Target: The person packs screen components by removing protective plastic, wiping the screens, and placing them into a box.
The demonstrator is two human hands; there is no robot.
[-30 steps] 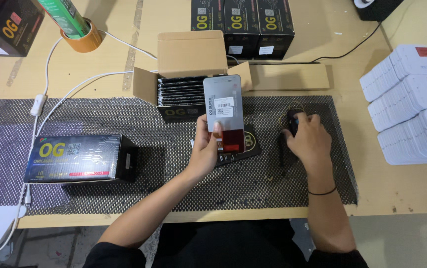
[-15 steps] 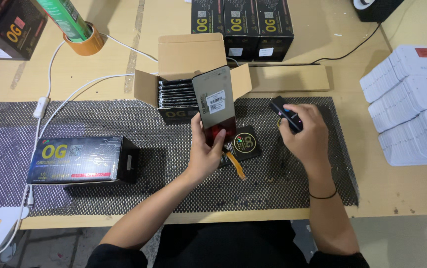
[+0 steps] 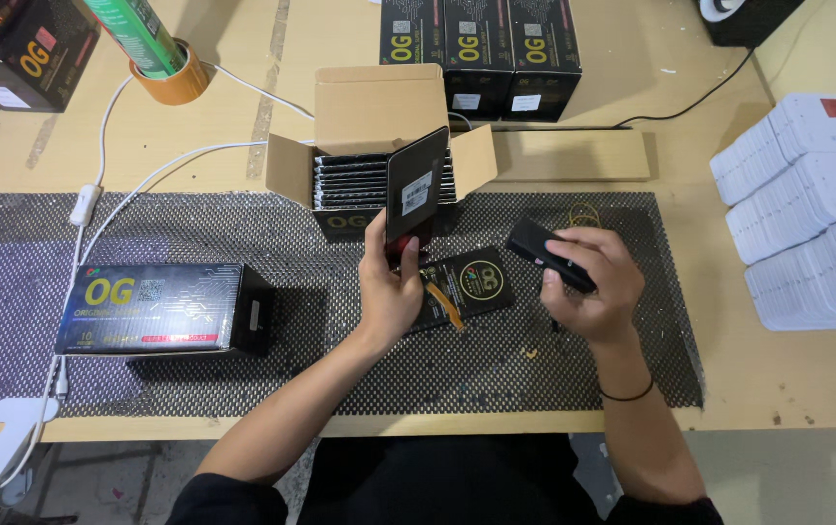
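Since the earlier frames, the flat dark panel (image 3: 415,197) has tilted from face-on to nearly edge-on, and the right hand (image 3: 588,282) has lifted off the mat. Wooden surface (image 3: 574,83): carries everything shown. Black perforated mat (image 3: 194,243): covers the near part of the surface. Stacks of white packets (image 3: 812,209): at the right edge, well apart from the hands. Long dark printed box (image 3: 151,309): lies on its side on the mat, left of the hands. Open cardboard carton (image 3: 379,136): flaps up, holds a row of upright dark panels. Left hand (image 3: 389,287): grasps the panel by its lower end, holding it upright just in front of the carton. Right hand: closed around a small black device (image 3: 546,255), raised above the mat. Small black square sleeve (image 3: 471,287) with an orange strip: lies flat between the hands. Step, as judged: one panel, apart from the carton, is presented to the device; bringing the two together would call for turning the panel's labelled face toward it.
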